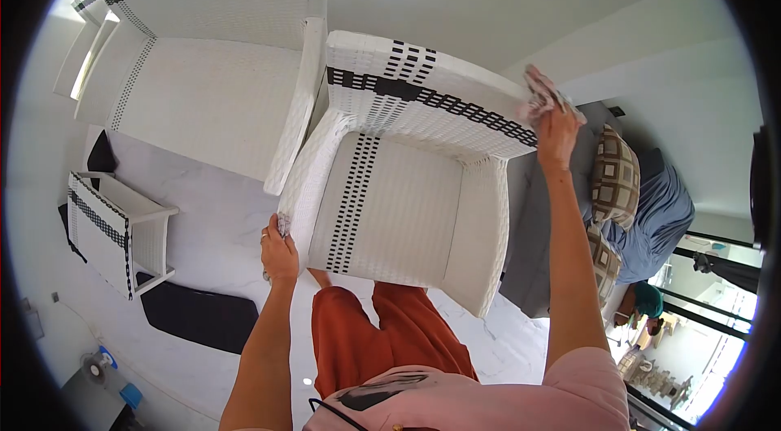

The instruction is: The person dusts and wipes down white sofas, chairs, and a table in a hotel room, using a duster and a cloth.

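Note:
A white woven armchair (399, 211) with black woven bands stands directly in front of me. My right hand (558, 134) is closed around a crumpled pinkish cloth (541, 97), at the right end of the chair's backrest top. Beside the front end of the left armrest (313, 179), my left hand (279, 253) is closed on a small crumpled greyish cloth (283, 224), most of it hidden by the fingers. The cloth there seems to touch the armrest.
A wider white woven seat (211, 97) adjoins on the left. A small woven table or chair (122, 227) and a black cushion (199, 317) lie on the marble floor. Right: a grey sofa (529, 219) with checked pillows (615, 175). A fan (96, 366) stands lower left; a person (647, 301) is far right.

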Tool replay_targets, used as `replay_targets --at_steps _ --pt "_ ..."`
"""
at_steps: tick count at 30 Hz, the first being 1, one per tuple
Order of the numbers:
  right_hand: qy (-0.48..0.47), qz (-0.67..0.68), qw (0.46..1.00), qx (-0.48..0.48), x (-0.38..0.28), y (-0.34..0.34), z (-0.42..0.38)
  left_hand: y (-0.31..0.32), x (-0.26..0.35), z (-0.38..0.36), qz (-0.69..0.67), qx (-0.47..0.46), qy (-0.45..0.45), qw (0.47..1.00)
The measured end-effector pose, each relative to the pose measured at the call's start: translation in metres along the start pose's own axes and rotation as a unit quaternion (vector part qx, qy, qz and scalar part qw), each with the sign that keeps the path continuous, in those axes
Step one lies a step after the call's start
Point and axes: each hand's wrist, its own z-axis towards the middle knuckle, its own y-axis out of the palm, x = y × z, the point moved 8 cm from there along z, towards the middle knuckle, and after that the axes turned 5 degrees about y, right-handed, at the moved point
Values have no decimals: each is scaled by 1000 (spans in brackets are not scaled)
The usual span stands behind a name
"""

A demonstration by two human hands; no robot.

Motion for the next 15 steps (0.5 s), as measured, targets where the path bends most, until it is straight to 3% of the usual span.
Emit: replay_targets --at_steps 2,5,7,11,13,15 --pt "18 -6 1000 7 11 0 -7 0 -3 -3 10 -2 -9 1000" --pt "56 -34 998 6 -28 25 1 -1 0 -1 18 -4 -2 1000" --pt "-14 -17 999 47 -136 30 33 -1 -4 0 34 -2 -8 999" --pt "-107 87 990 -10 -288 87 80 3 -5 -2 50 -3 -4 999" --pt "-129 100 986 -23 -309 101 79 1 -4 0 42 2 -3 999" --pt "-308 55 950 -6 -331 104 54 0 -3 2 43 5 -5 999"
